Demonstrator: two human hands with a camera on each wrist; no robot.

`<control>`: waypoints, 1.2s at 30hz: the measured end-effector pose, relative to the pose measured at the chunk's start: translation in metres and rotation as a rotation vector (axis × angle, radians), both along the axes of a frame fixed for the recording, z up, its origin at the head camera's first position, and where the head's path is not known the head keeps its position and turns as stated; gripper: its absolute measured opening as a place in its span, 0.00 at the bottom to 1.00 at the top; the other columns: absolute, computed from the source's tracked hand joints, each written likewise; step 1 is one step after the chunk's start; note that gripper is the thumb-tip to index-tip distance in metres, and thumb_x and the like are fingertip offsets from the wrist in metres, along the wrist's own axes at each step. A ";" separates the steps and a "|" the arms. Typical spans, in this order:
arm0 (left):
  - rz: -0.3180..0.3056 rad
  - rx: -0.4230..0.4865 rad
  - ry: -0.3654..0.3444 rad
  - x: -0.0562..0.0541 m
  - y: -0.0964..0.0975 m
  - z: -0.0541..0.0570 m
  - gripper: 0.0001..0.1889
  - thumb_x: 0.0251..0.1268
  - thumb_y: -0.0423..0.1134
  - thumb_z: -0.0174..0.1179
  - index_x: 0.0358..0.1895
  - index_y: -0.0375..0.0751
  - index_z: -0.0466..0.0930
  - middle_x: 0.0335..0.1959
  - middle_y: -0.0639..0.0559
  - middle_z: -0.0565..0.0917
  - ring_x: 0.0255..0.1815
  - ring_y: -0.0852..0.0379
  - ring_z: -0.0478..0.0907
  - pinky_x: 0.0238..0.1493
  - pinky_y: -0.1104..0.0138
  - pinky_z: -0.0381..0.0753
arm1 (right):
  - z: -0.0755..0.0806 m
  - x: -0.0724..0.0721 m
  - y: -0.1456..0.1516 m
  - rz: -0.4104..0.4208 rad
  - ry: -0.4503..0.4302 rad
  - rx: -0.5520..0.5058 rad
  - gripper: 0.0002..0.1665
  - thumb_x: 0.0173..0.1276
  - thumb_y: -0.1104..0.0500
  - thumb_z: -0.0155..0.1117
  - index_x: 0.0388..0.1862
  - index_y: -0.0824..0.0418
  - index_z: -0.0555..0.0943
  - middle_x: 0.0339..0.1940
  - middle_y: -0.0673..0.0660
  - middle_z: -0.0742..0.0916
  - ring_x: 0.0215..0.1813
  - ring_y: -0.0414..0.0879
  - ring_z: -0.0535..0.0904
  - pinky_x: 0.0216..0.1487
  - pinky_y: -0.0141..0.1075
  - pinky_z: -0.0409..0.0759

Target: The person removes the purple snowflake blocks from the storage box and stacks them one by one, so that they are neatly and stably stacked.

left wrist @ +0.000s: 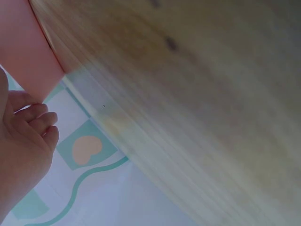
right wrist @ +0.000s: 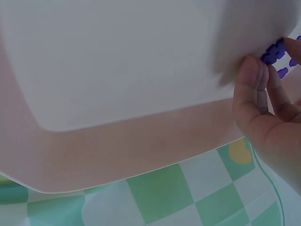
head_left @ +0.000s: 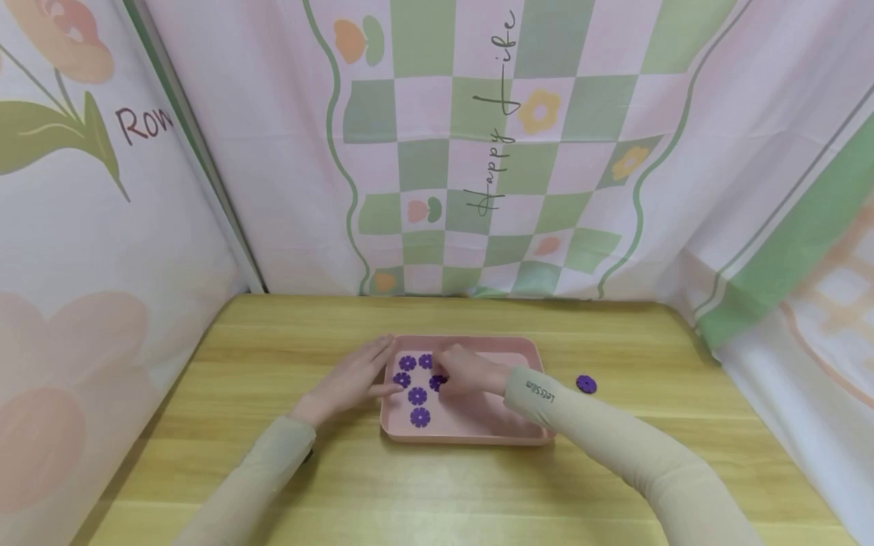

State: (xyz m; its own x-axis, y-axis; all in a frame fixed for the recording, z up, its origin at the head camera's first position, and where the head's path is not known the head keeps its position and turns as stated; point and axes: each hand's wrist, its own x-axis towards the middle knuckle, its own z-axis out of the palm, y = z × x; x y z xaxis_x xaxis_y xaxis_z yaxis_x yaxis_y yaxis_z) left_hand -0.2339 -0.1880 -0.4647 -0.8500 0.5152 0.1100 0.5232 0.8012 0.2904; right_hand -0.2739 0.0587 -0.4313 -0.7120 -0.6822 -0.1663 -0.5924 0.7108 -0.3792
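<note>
A pink tray [head_left: 464, 440] lies on the table, with several purple notched plastic discs [head_left: 419, 417] lying flat at its left end. My right hand [head_left: 467, 369] reaches down into the tray beside them. In the right wrist view, its thumb and fingers pinch a purple notched disc [right wrist: 273, 52] close over the tray floor. At the tray's left side is my left hand [head_left: 355, 375], fingers extended along the rim near the far corner. Its thumb reaches over the rim toward the discs. From the left wrist, its fingertips [left wrist: 51, 136] show right at the tray's outer wall.
One more purple disc [head_left: 586, 384] lies on the wooden table [head_left: 464, 493] to the right of the tray. A patterned curtain [head_left: 492, 167] hangs behind the table's far edge, with more curtains [head_left: 102, 227] on both sides.
</note>
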 end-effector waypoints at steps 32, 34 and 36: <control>-0.015 -0.003 0.026 -0.001 0.001 -0.001 0.48 0.66 0.63 0.57 0.78 0.36 0.48 0.80 0.36 0.54 0.80 0.39 0.55 0.80 0.45 0.57 | 0.008 -0.007 0.030 -0.069 -0.071 -0.063 0.11 0.54 0.63 0.74 0.35 0.60 0.81 0.30 0.50 0.84 0.31 0.42 0.77 0.35 0.31 0.81; -0.018 -0.001 0.028 0.000 0.002 0.000 0.48 0.66 0.62 0.57 0.78 0.35 0.49 0.80 0.36 0.55 0.80 0.38 0.55 0.80 0.45 0.57 | 0.011 -0.006 0.034 -0.080 -0.076 -0.065 0.12 0.54 0.62 0.75 0.36 0.60 0.81 0.31 0.51 0.84 0.32 0.42 0.78 0.37 0.31 0.82; -0.018 -0.004 0.025 0.000 0.003 0.001 0.48 0.66 0.62 0.57 0.78 0.34 0.50 0.80 0.35 0.55 0.80 0.39 0.55 0.80 0.45 0.57 | 0.016 -0.004 0.039 -0.085 -0.074 -0.071 0.12 0.56 0.61 0.74 0.37 0.61 0.81 0.31 0.52 0.84 0.33 0.42 0.78 0.38 0.31 0.82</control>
State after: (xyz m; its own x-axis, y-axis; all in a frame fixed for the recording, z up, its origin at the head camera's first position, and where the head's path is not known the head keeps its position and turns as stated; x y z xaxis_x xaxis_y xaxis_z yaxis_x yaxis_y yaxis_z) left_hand -0.2338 -0.1849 -0.4636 -0.8375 0.5309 0.1292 0.5447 0.7926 0.2740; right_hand -0.2774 0.0979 -0.4154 -0.7554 -0.6317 -0.1742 -0.4996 0.7272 -0.4708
